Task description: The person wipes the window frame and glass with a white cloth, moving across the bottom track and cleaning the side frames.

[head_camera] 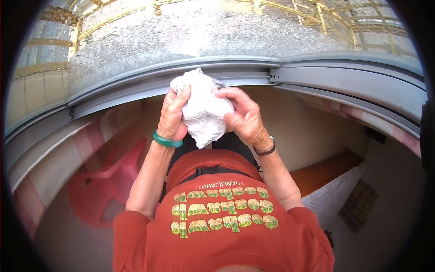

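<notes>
A bunched white cloth (205,112) is in front of me, just on my side of the metal window frame (238,75). My left hand (173,112), with a green bangle at its wrist, grips the cloth's left edge, thumb on top. My right hand (243,117), slightly blurred, is at the cloth's right side with fingers curved and thumb apart; whether it pinches the fabric cannot be told. A dark bracelet or watch band is on the right wrist. Beyond the frame is a wet window pane (190,40) covered in droplets.
Yellow bars (321,20) show through the glass. A striped curtain (86,139) hangs at left, with more at right. A pink plastic chair (102,190) stands low at left. A brown wooden edge (326,170) beside white fabric (333,193) lies low at right.
</notes>
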The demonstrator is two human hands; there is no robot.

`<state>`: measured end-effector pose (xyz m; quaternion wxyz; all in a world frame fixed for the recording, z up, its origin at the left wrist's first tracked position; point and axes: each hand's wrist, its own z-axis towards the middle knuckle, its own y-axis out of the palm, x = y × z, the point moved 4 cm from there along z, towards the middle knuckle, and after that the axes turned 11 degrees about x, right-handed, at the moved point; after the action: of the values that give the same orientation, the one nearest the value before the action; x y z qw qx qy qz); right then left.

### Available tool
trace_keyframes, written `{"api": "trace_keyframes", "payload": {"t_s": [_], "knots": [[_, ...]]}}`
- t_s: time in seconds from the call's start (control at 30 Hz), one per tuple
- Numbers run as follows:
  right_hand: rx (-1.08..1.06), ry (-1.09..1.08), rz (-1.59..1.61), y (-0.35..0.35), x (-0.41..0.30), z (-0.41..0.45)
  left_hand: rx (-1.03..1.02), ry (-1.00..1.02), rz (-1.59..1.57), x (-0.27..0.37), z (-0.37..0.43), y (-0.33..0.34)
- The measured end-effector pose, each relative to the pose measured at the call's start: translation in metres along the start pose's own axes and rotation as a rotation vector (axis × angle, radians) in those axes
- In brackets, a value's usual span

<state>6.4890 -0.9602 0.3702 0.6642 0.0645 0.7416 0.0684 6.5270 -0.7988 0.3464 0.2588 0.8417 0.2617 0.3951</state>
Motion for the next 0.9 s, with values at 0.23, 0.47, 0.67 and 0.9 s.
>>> {"api": "trace_keyframes", "payload": {"t_s": [0.23, 0.47, 0.67, 0.9], "knots": [[0.177, 0.351, -0.042, -0.003, 0.003, 0.014, -0.219, -0.152, 0.02, 0.015, -0.005, 0.003], [0.429, -0.029, -0.173, -0.015, -0.031, 0.028, -0.208, 0.249, 0.786, 0.073, -0.006, 0.044], [0.537, -0.472, -0.781, -0.045, -0.051, 0.024, -0.312, 1.207, 1.759, 0.063, -0.007, 0.068], [0.337, -0.206, -1.111, -0.048, -0.011, 0.021, -0.247, 0.997, 1.998, 0.027, 0.014, 0.043]]}}
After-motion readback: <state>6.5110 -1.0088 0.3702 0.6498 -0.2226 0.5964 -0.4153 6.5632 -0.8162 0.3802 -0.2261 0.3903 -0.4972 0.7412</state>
